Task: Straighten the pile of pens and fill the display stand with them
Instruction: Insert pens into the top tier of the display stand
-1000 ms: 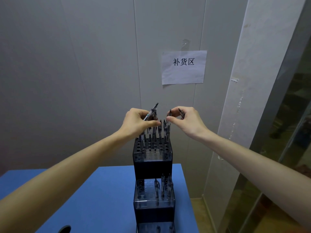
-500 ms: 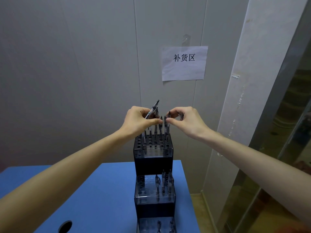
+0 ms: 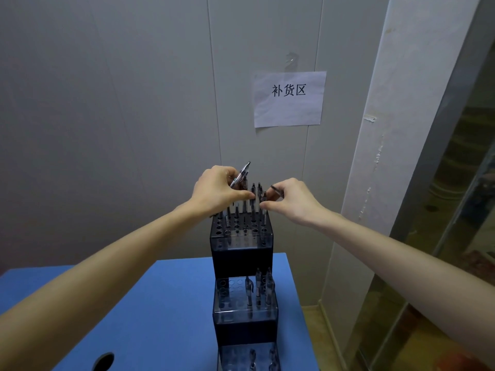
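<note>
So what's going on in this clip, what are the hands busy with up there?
A person is loading pens into a tiered display stand on a blue table. The left hand grips a spare pen angled upward above the top tier, while the right hand pinches a pen standing in the top tier's right side. Many holes on the top and middle tiers are still empty.

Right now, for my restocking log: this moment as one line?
left hand: holds spare pen | right hand: pinches pen over top tier | display stand: partly filled
</note>
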